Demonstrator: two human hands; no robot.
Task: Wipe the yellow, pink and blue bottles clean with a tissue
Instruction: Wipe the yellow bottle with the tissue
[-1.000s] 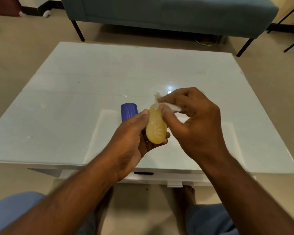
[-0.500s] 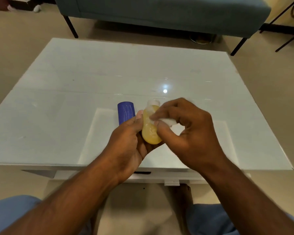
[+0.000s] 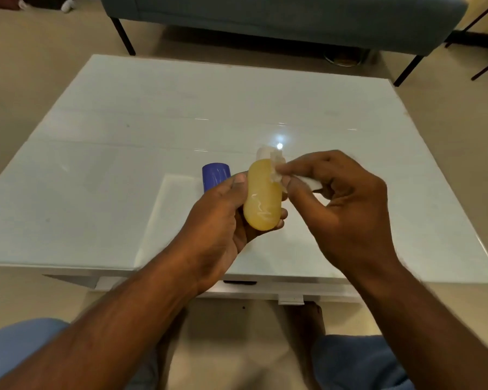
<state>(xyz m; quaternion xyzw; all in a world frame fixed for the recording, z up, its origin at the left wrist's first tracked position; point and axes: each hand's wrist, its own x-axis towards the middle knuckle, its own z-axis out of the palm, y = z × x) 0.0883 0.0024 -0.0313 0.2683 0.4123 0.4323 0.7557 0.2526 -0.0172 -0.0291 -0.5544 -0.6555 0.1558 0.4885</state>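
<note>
Left hand (image 3: 223,220) gripped the yellow bottle (image 3: 262,199) around its lower body, thumb along the left side and fingers curled under and behind, holding it up off the white table (image 3: 124,153) with the cap end pointing away from the person. White cap (image 3: 264,152) was partly covered. Right hand (image 3: 347,204) pinched a small crumpled white tissue (image 3: 278,171) between thumb and fingertips, pressed against the bottle's upper right shoulder just below the cap; other fingers were curled in, with a bit more tissue showing inside the hand. Blue bottle (image 3: 216,175) stood on the table just behind the left hand, lower part hidden by the knuckles; couldn't tell whether it touched the hand. Pink bottle wasn't visible. Bright light reflection on the glossy tabletop just past the cap. Teal bench (image 3: 279,15) on dark legs stood beyond the table's far edge. Person's knees in blue fabric (image 3: 20,342) showed at the bottom, a bare foot (image 3: 307,319) under the table's near edge.
</note>
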